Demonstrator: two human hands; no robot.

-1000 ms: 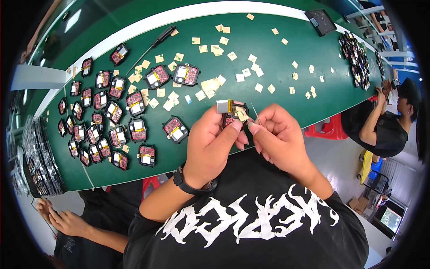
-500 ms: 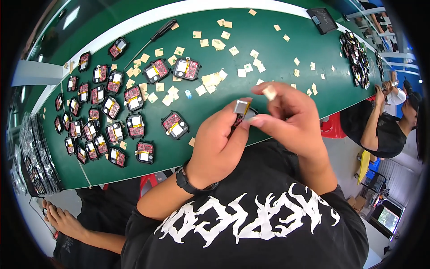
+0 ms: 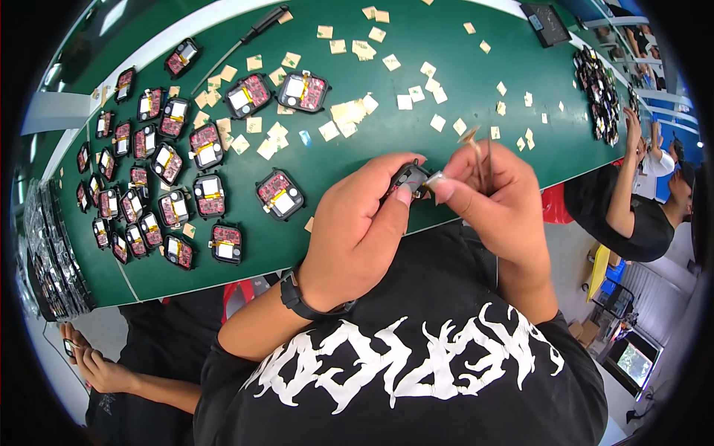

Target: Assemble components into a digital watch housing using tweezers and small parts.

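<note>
My left hand (image 3: pixel 357 230) grips a small black watch housing (image 3: pixel 405 177), its thumb pressed on the near side. From the right, my right hand (image 3: pixel 500 204) reaches in, thumb and finger closed on a small silver battery (image 3: pixel 433 180) at the housing's right edge. A tan paper piece (image 3: pixel 468 136) sticks up at the same hand's fingers, beside a thin dark strip (image 3: pixel 487 167) whose kind I cannot make out. My fingers hide much of the housing. Left of my hands, an open watch housing (image 3: pixel 280 195) with a red board and white battery lies on the green table.
Several similar open housings (image 3: pixel 210 195) cover the table's left. Beige paper squares (image 3: pixel 349 115) are scattered across the middle. A screwdriver (image 3: pixel 256 30) lies at the back, a black tray (image 3: pixel 545 26) far right. Another person's hand (image 3: pixel 100 368) shows lower left; another person sits at right.
The battery, upright by my left hand before, is now tilted right in my right fingers. The paper piece has moved up and right. The view has shifted slightly.
</note>
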